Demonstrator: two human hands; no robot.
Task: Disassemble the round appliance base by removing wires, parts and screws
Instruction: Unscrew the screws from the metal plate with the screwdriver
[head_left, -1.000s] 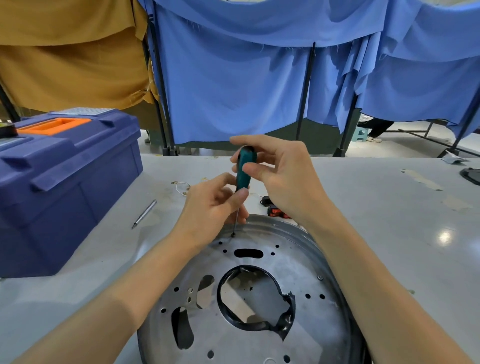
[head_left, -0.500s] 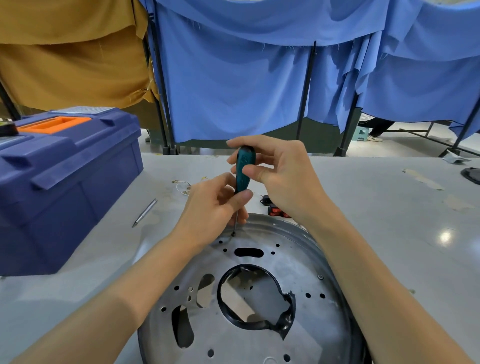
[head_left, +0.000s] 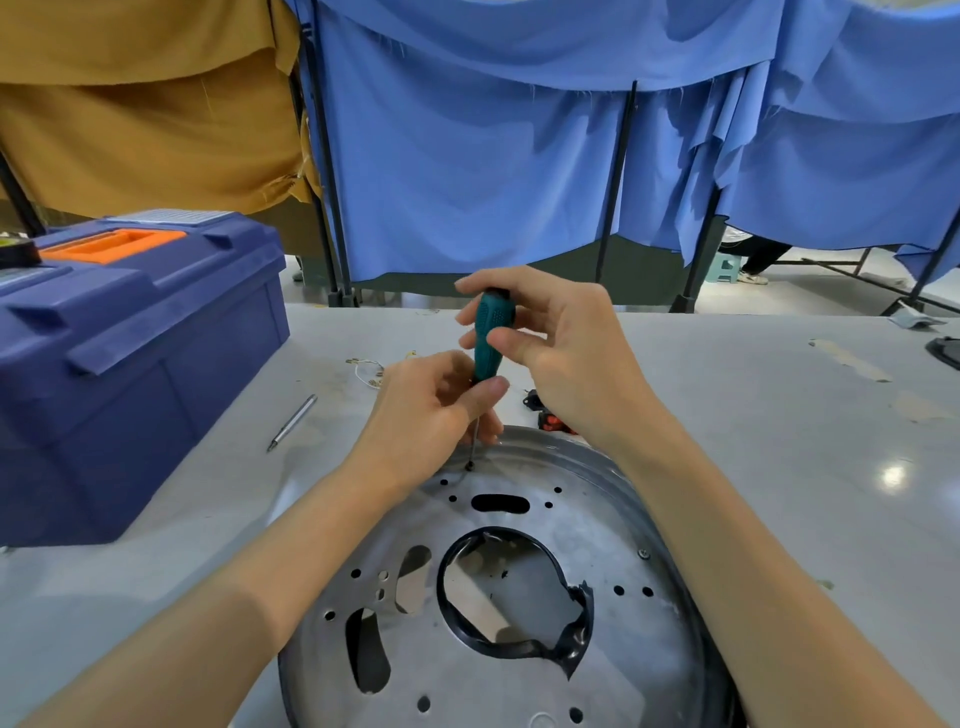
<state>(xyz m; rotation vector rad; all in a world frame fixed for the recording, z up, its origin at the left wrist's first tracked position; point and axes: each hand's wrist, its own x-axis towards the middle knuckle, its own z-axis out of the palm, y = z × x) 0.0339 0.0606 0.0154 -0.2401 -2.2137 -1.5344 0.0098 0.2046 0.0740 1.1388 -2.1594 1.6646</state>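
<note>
Still: screwdriver (head_left: 491, 332) upright, tip on screw (head_left: 470, 465) at base (head_left: 623, 649) far rim; right hand (head_left: 561, 358) fingers clamped round handle, left hand (head_left: 431, 415) pinching shaft; positions unchanged.

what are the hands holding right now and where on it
The right hand grips the screwdriver by its teal handle; the left hand pinches its thin shaft just below the handle.

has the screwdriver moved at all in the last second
No. The screwdriver stands upright as before, its tip at the same hole near the far rim of the round base, just beyond the oblong slot.
</note>
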